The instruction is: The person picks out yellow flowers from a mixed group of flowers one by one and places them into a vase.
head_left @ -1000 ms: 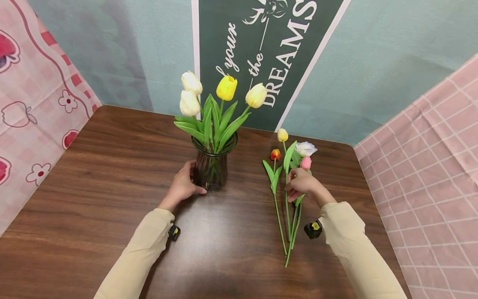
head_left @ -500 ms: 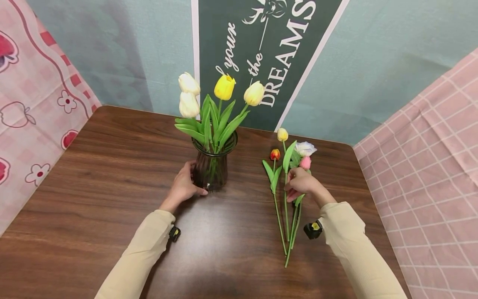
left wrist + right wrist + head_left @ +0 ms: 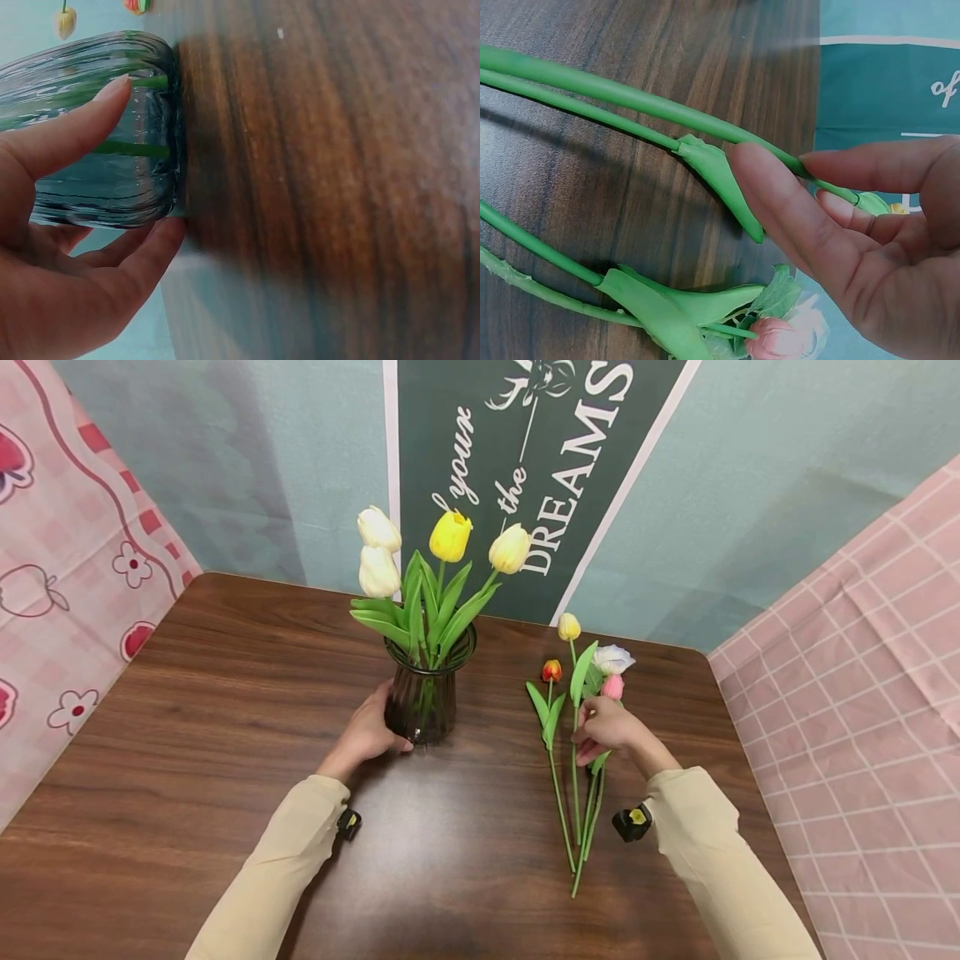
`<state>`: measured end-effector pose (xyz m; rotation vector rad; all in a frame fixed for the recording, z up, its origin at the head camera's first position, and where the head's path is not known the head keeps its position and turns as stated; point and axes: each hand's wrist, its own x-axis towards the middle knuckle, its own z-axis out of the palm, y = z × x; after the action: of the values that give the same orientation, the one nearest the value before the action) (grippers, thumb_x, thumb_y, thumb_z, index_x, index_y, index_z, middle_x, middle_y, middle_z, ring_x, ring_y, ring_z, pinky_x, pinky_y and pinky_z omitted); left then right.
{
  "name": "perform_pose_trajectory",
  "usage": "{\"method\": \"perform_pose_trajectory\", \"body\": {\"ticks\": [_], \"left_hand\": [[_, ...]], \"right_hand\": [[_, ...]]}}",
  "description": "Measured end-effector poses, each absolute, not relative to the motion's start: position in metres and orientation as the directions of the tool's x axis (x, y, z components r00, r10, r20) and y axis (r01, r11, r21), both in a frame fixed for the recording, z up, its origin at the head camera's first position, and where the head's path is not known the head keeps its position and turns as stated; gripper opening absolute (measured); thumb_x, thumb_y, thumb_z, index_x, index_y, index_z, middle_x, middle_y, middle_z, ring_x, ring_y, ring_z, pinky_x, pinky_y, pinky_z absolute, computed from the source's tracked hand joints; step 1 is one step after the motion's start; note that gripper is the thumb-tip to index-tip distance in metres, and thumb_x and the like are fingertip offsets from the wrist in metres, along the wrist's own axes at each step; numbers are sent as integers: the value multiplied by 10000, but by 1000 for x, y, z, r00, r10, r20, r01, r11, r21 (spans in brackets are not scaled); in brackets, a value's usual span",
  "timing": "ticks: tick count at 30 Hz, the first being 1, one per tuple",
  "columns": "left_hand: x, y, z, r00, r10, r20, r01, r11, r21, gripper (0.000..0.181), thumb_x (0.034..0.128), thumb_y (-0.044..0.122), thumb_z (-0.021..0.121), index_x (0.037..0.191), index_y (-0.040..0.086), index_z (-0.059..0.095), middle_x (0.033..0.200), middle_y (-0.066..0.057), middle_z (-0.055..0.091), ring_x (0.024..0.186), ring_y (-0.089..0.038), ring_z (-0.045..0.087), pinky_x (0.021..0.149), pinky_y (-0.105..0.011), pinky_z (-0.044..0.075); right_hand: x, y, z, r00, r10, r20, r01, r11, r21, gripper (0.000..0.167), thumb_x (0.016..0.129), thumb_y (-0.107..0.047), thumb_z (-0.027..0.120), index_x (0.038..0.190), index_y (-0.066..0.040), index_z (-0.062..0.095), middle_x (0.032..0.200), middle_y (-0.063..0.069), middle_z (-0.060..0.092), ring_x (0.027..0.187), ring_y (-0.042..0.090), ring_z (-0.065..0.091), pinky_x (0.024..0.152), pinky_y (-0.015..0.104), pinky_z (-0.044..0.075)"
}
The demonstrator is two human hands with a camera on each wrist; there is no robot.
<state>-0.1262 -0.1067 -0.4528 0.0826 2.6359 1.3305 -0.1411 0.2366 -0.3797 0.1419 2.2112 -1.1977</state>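
A dark ribbed glass vase (image 3: 431, 702) stands upright on the table, bearing two white tulips (image 3: 379, 571), a yellow tulip (image 3: 451, 536) and a cream tulip (image 3: 510, 549). My left hand (image 3: 367, 731) grips its lower left side; in the left wrist view the thumb (image 3: 90, 124) lies on the glass and the fingers reach round beneath. Over on the right, my right hand (image 3: 609, 731) pinches the green stem (image 3: 705, 122) of a small yellow tulip (image 3: 568, 627) between thumb and fingers. An orange-red tulip (image 3: 552, 671) lies to the left of that stem.
Partly under my right hand lie a pink tulip (image 3: 612, 687) and a pale lilac-white flower (image 3: 613, 659). The wooden table (image 3: 187, 760) meets blue-green cloth (image 3: 750, 510) at the back, with pink patterned cloth (image 3: 847, 710) along the right side.
The small yellow tulip's head has shifted slightly up and right in the head view. The flowers in the vase have swayed a little to the left. Both hands stay almost in place.
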Motion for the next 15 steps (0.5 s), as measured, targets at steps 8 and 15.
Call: {"method": "perform_pose_trajectory", "body": {"ticks": [8,15], "left_hand": [[-125,-106,-453,-982,116,-147,-52,584,810,1032,567,24,831,1413,41,240,1348,-246,383,1234,-403,342,1015,-510,274],[-125,-104,-454,-988,84,-131,-59,573,817,1053,535,52,853,1400,28,253,1345,-247,387,1223,-401,357,1015,-510,272]], "right_hand": [[-144,236,-376,-801,-208,-562,365,575,-733,142,803,143,497,812,60,381,678,215,535,537,282,625,595,423,545],[-145,235,-369,-801,-215,-559,362,570,-738,129,816,130,487,810,61,378,696,202,528,547,267,626,584,383,549]]}}
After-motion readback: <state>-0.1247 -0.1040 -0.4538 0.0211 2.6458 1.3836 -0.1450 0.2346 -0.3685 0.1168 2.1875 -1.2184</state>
